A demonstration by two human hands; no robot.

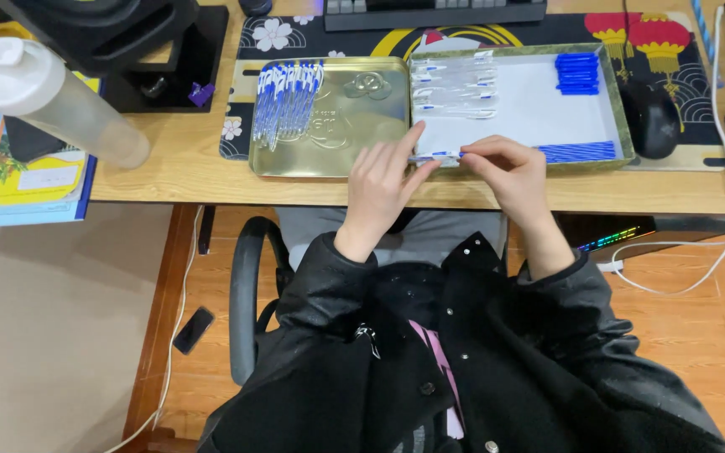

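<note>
My left hand (pixel 383 180) and my right hand (pixel 509 172) meet at the near edge of the desk and pinch one clear pen (pixel 435 155) with blue parts between their fingertips. It lies level over the front rim of a white-lined box tray (pixel 530 113). Inside that tray are several clear pens (pixel 455 84) at the left, a stack of blue caps (pixel 577 73) at the far right and a row of blue refills (pixel 579 152) at the near right. A gold tin lid (pixel 354 117) to the left holds a fanned heap of clear pen barrels (pixel 285 101).
A black mouse (pixel 652 117) rests right of the tray on a patterned desk mat (pixel 681 50). A clear bottle with a white cap (pixel 52 96) lies at left over books (pixel 27 180). A keyboard (pixel 434 10) sits at the back. A white cable (pixel 719 126) runs down the right side.
</note>
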